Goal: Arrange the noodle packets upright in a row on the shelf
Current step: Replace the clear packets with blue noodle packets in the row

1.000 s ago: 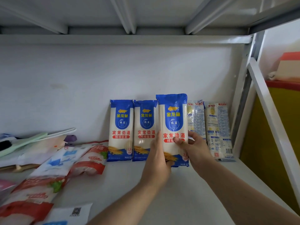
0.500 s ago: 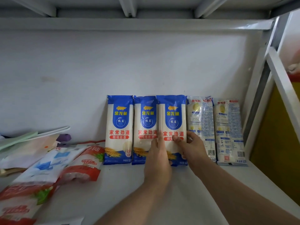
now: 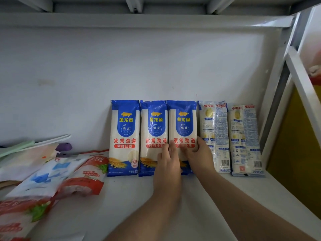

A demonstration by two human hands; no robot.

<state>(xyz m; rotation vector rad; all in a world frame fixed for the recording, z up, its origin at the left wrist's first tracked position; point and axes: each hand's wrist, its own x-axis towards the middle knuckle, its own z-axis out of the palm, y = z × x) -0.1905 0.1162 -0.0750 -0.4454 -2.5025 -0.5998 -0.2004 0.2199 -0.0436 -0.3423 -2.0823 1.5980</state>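
Observation:
Five noodle packets stand upright in a row against the back wall of the white shelf point(image 3: 234, 192). Three show blue fronts: the left packet point(image 3: 124, 136), the second packet point(image 3: 153, 134) and the third packet point(image 3: 182, 126). Two pale packets point(image 3: 214, 133) point(image 3: 244, 136) on the right show their printed backs. My right hand point(image 3: 199, 153) grips the third blue packet, thumb on its front and fingers round its right edge. My left hand point(image 3: 168, 162) presses straight fingers on the seam between the second and third packets.
Red and white food bags point(image 3: 81, 174) lie flat on the shelf's left side, with pale plastic items point(image 3: 34, 143) behind them. A white shelf frame post point(image 3: 302, 80) stands at the right, and the upper shelf's edge point(image 3: 139, 20) runs overhead.
The third blue packet has gone from lifted in front of the row to standing against the wall, level with its neighbours. Both hands followed it back; the view moved closer.

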